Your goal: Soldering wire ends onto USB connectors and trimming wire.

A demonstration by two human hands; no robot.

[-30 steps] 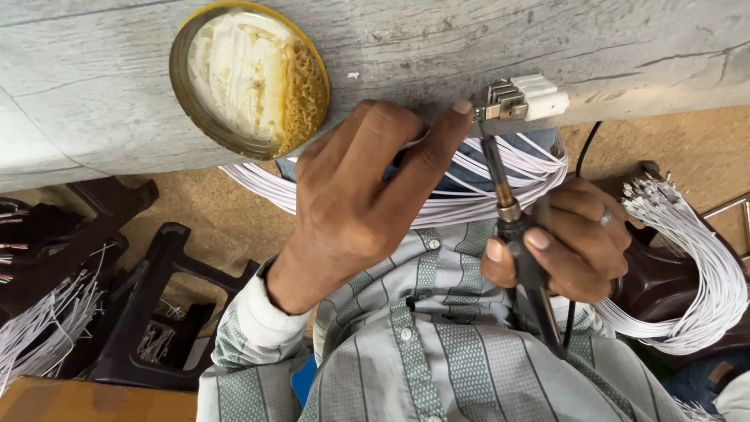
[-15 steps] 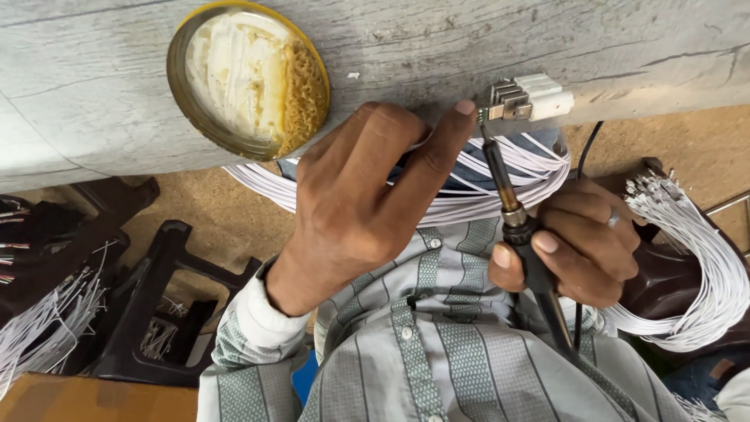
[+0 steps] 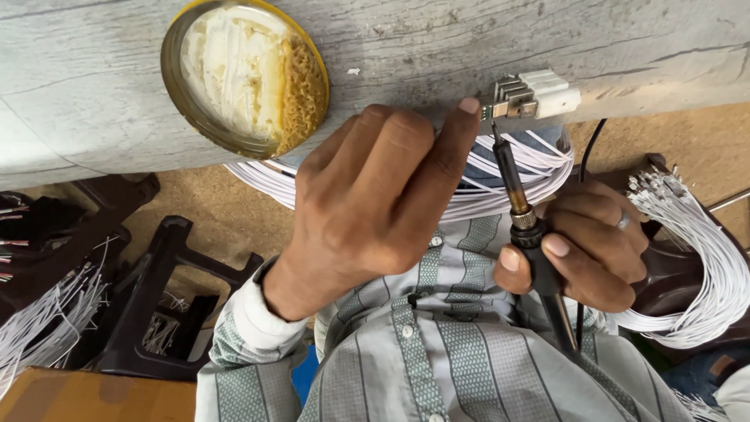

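My right hand (image 3: pixel 590 246) grips a dark soldering iron (image 3: pixel 525 227), its tip pointing up at the metal pins of a small white connector (image 3: pixel 531 95) that sits on the edge of the grey wooden board (image 3: pixel 469 39). My left hand (image 3: pixel 375 207) reaches up beside it, the fingertip touching the connector's left end; what its fingers pinch is hidden. A bundle of thin white wires (image 3: pixel 500 184) runs across my lap behind both hands.
A round brass tin (image 3: pixel 244 74) with pale paste and a yellow-brown sponge rests on the board at upper left. More white wire bundles (image 3: pixel 699 258) hang at the right and at the lower left (image 3: pixel 47 320). A black plastic stool (image 3: pixel 156 305) stands on the sandy floor.
The iron's tip has stayed at the connector pins. My right hand has shifted slightly lower on the handle; my left hand holds its place.
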